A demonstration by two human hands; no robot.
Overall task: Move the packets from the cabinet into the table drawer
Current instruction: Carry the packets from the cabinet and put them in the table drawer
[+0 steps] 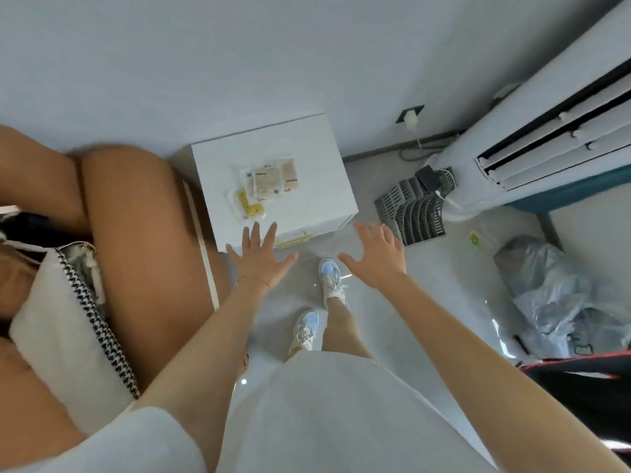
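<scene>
Both hands spread wide, holding nothing. Our left hand (261, 259) hangs over the front edge of the white bench (307, 145), just above its gold drawer handle (294, 240). Our right hand (375, 256) is over the floor (454, 268), apart from the bench. Packets (264, 186) lie clustered on the bench top, near our left fingertips, not touched.
</scene>
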